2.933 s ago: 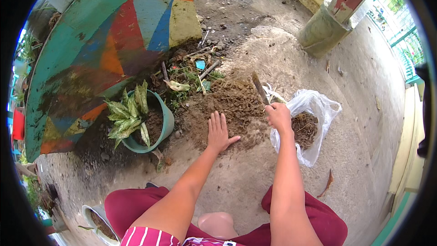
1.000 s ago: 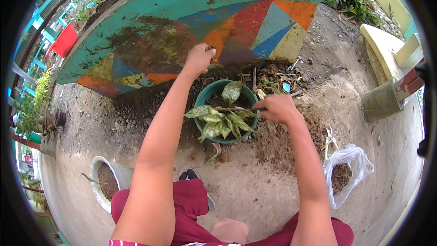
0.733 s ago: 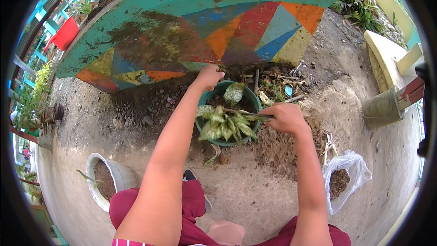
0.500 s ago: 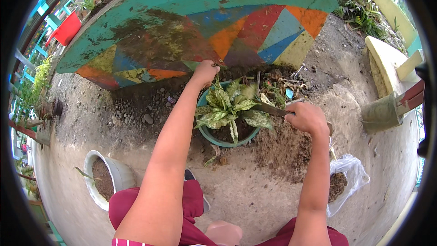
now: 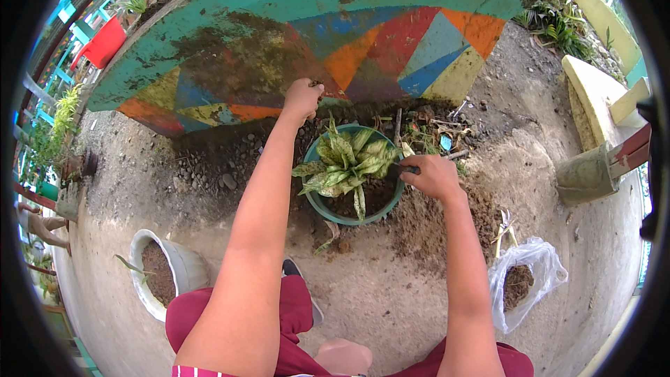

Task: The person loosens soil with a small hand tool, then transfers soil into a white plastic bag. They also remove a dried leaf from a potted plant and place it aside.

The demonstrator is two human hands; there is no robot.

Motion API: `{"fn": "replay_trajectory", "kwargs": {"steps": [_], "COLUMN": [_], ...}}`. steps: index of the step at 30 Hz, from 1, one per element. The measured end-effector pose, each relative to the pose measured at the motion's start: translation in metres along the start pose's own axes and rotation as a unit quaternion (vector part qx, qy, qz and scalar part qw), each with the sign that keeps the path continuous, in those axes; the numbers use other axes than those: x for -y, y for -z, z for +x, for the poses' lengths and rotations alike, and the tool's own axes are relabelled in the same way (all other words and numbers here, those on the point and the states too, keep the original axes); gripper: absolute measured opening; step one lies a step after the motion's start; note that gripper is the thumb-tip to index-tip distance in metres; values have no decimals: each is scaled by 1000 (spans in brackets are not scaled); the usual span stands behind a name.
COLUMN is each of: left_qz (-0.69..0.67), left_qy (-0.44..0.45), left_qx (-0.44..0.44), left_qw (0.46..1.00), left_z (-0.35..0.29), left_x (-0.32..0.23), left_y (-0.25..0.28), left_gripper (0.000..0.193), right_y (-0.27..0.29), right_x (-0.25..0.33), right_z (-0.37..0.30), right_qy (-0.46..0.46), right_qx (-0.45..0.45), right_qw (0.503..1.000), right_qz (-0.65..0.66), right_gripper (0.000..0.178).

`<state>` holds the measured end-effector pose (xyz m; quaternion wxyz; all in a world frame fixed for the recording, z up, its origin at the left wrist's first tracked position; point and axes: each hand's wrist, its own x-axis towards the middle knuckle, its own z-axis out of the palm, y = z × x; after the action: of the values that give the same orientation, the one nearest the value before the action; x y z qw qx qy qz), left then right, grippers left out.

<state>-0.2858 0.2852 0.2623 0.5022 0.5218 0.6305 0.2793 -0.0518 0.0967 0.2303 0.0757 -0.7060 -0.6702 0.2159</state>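
Right hand [image 5: 434,176] closed on a dark tool [image 5: 406,169], fingers wrapped, no gap seen – the tool's far part is lost among the leaves, so its full length can't be told. Its visible bit runs roughly left-right, pointing left into the plant [image 5: 340,164]. Plant stands in the green pot [image 5: 319,207], straight left of the right-hand grip; leaves fan left, far and near, right-hand ones blurred, a few hanging over the left rim. Bare soil shows in the near part of the pot.

Left hand [image 5: 302,101] curled shut on a small dark clump [image 5: 317,84], likely soil, hard to tell. It sits beyond the pot's far left rim, apart from the leaves, just in front of the painted wall [image 5: 419,45]. Right hand is clearly the nearer one – right at the rim's right edge.

Edges and room: wall closes off the far side, little space behind the pot; left forearm runs along the pot's left. Dry debris [image 5: 447,126] lies just far-right of the pot, loose soil [image 5: 447,230] spreads on the right under the right forearm. Open concrete [image 5: 377,272] on the near side. Plastic bag [image 5: 548,265] well right, white pot [image 5: 190,265] well left on the near side, both apart from the hands
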Motion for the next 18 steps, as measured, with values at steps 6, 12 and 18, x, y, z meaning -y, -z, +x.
{"fn": "replay_trajectory", "kwargs": {"steps": [6,12,18], "left_qz": [34,216,226], "left_qy": [-2,11,-22], "left_qx": [80,233,315], "left_qw": [996,948,921], "left_z": [-2,-5,-17], "left_x": [11,21,17], "left_y": [-13,-34,-47], "left_gripper": [27,23,15], "right_y": [6,8,10], "right_x": [-14,-9,-8], "right_z": [-10,-16,-19], "right_qy": [118,143,149], "right_qx": [-41,-49,-61], "right_qw": [990,984,981], "right_qz": [-57,-91,-106], "right_gripper": [24,25,23]}}
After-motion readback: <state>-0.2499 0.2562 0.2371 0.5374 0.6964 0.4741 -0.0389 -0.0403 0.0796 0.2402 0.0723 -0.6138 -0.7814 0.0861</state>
